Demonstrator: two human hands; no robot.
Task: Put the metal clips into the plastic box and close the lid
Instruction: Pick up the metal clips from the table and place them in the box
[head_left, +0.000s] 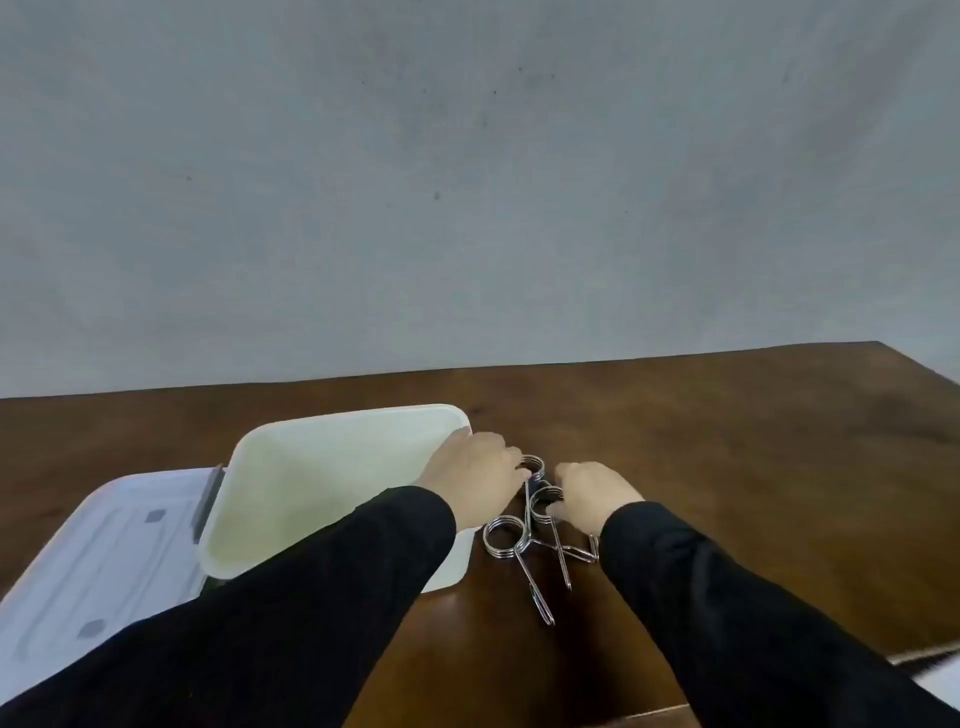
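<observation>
Brown table (727, 467), grey wall behind. Open box (332, 467) at left-centre, nothing visible inside; lid (104, 561) lies flat against its left side. Clips (535, 535) in a tangled pile on the table just right of the box. Left hand (475, 478) reaches across the box's right rim, fingers curled onto the far clip's coil. Right hand (592, 499) curled on the next coil. Firmness of either grip: cannot tell. Black sleeves.
</observation>
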